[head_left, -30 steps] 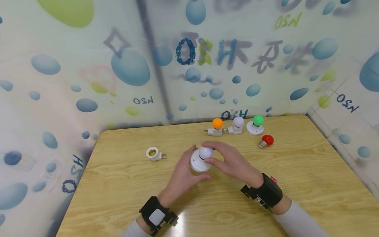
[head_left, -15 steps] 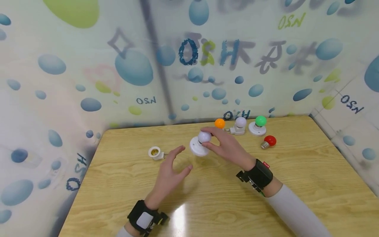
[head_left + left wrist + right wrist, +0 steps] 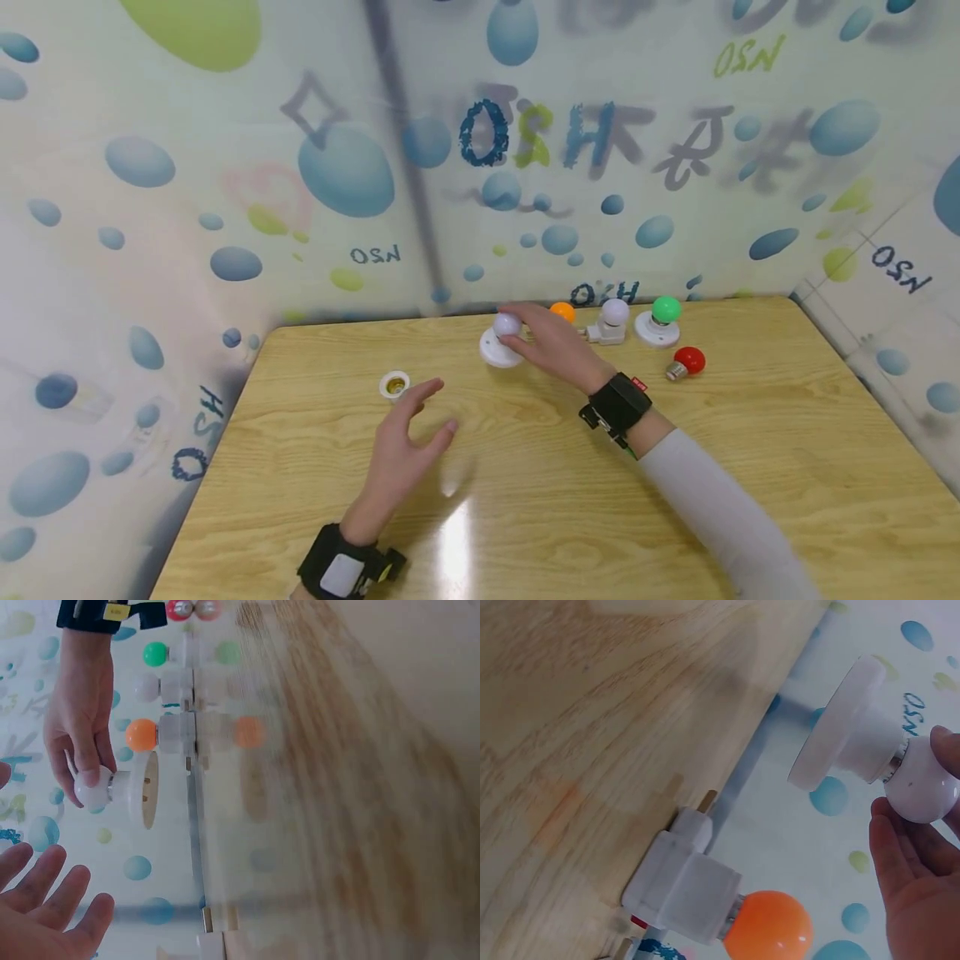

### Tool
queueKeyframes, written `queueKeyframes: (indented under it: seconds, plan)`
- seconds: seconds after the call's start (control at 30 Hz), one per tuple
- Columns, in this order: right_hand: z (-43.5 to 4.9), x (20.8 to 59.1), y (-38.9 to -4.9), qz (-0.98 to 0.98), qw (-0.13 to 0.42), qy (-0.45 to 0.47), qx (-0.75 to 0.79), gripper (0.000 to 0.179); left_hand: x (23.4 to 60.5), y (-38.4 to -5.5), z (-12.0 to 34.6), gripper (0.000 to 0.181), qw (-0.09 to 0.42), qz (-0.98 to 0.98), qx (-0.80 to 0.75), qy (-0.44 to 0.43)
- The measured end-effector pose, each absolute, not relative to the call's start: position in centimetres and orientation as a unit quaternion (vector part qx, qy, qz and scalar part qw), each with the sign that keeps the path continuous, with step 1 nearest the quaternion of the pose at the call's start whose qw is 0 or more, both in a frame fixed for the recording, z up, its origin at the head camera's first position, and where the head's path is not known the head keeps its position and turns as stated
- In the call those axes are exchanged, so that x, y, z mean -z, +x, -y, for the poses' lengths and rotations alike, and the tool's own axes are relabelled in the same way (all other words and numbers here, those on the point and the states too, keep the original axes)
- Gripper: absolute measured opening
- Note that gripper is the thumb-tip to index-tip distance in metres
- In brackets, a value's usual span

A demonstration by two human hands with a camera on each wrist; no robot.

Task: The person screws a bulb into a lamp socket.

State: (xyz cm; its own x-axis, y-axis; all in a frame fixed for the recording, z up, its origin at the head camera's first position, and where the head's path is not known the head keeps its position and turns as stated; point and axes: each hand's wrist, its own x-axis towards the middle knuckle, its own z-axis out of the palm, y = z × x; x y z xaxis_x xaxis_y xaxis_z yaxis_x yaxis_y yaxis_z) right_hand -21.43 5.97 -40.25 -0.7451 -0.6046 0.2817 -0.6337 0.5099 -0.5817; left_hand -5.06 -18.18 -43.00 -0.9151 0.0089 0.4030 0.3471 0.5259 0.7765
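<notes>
By its white bulb (image 3: pixel 507 323), my right hand (image 3: pixel 553 346) holds a round white lamp base (image 3: pixel 495 350) with the bulb seated in it. Fingers and thumb pinch the globe, and the right wrist view shows the metal thread between globe and base. A gap separates the base's underside from the tabletop in the left wrist view. My left hand (image 3: pixel 397 454) is off to the left with fingers spread, holding nothing. Just beyond its fingertips stands a plug-in socket (image 3: pixel 392 384) without a bulb, its pronged side hidden behind the fingers in the head view.
Along the table's back edge stand an orange bulb (image 3: pixel 769 926) in a plug-in socket, a white bulb (image 3: pixel 615 312) in another, and a green bulb (image 3: pixel 666 309) on a round base. A loose red bulb (image 3: pixel 690 361) lies to their front right. A patterned wall sheet (image 3: pixel 480 242) rises behind.
My left hand has let go of the round base and drawn back to the lower left. My right hand has carried the bulb and base toward the table's back edge.
</notes>
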Motion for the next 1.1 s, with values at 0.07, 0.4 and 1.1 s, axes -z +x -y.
queueKeyframes:
  seconds: [0.07, 0.4, 1.1]
  plan:
    - [-5.6, 40.7, -21.9, 0.872, 0.012, 0.349, -0.344, 0.051, 43.1, -5.0, 18.4, 0.055, 0.177, 0.855, 0.476, -0.1]
    - [-4.0, 42.2, -23.6, 0.884, -0.015, 0.338, -0.322, 0.051, 43.3, -4.8, 18.8, 0.054, 0.176, 0.857, 0.475, -0.098]
    - [-2.8, 43.1, -24.3, 0.902, -0.03, 0.33, -0.276, 0.059, 43.8, -4.6, 19.6, 0.05, 0.197, 0.856, 0.465, -0.106]
